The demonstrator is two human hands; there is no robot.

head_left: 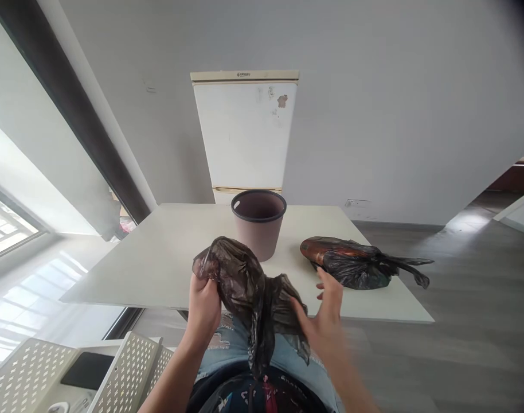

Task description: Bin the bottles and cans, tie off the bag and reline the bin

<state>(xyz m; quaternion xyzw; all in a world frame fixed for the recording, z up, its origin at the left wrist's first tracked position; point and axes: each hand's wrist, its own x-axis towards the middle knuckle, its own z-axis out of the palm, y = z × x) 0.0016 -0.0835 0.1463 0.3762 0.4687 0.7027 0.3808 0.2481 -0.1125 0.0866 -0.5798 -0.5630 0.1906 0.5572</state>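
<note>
A thin, dark plastic bag point(240, 275), crumpled and see-through in places, hangs in front of my body. Its upper left part is gripped in my left hand point(205, 304), whose fingers are closed around the plastic. On the other side, my right hand point(324, 315) has its thumb and fingers apart; the thumb lies at the bag's right edge, and whether it presses on the plastic I cannot tell. A second black bag point(356, 261), knotted at its right end, lies on the table just beyond my right hand. Something orange-brown shows through it.
Behind the bag, a mauve bin point(259, 229) with a dark rim stands on the white table point(128, 264). A white fridge point(247, 132) is against the wall past the table. Low on the left sits a cream perforated basket point(124, 373) near a dark flat object point(88, 370).
</note>
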